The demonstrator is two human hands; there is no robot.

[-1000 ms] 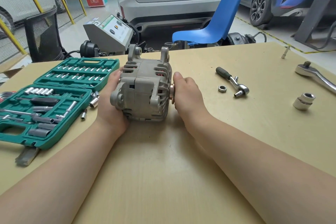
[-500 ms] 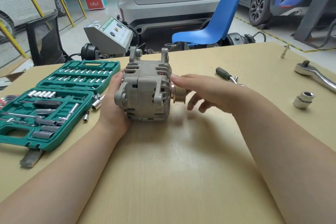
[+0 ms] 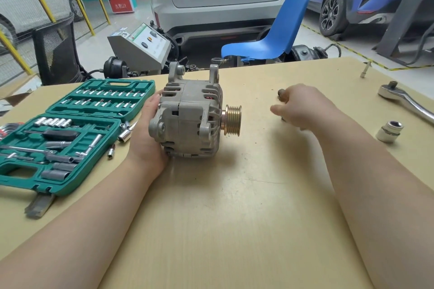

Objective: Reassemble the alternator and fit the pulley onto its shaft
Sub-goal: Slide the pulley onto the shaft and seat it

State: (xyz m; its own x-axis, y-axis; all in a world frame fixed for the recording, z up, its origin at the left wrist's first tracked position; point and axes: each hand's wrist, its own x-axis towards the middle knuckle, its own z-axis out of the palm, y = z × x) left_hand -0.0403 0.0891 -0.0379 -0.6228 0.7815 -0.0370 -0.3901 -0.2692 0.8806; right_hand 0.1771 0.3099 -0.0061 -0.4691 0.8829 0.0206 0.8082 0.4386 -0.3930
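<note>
Alternator point(image 3: 190, 122) upright mid-table point(image 3: 223, 218), mounting ears at 12 o'clock. Pulley point(image 3: 232, 120) on shaft at its 3 o'clock end, grooves showing, nothing touching it. Left hand point(image 3: 146, 138) cups the 9 o'clock end, thumb along housing, fingers hidden behind. Right hand point(image 3: 303, 107) at 3 o'clock, well apart from pulley, over small ratchet point(image 3: 280, 94); blurred, cannot tell grip. Socket case point(image 3: 70, 138) open at 9 o'clock. Large ratchet point(image 3: 404, 101) at 2 o'clock, socket point(image 3: 388, 131) near it.

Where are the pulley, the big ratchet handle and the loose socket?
pulley point(image 3: 232, 120), head view, its grooved rim.
ratchet handle point(image 3: 411, 103), head view, its shiny shaft.
loose socket point(image 3: 387, 135), head view, its side wall.
</note>
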